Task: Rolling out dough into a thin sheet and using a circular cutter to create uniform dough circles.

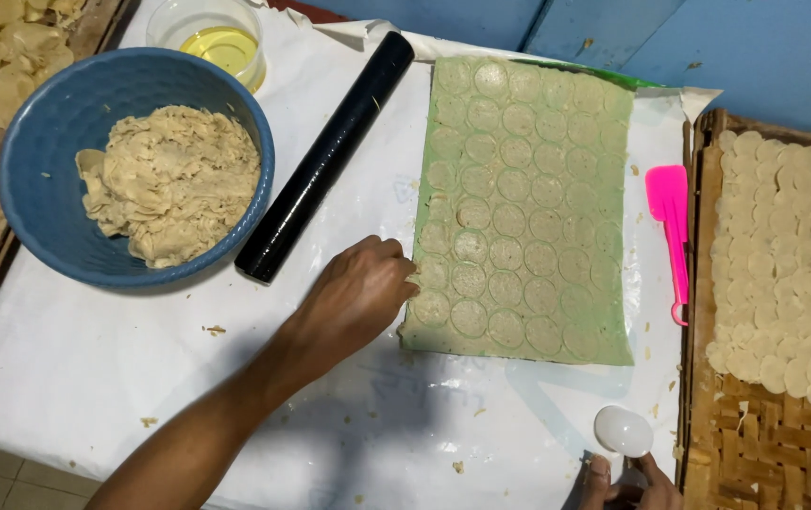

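L hand (360, 295) rests at the left edge of the dough sheet (523, 212), fingers curled together w/ tips touching a cut round near the lower left corner; sheet lies flat on the white table cover (75, 368), between the roller (325, 156) and pink scraper (670, 231). R hand (627, 477), bottom edge, pinches a white round cutter (624, 431) w/ fingertips, partly out of view. Judgement: dough looks thin, soft, tear-prone, light; rounds best lifted by the rim, peeled slowly, supported from below.
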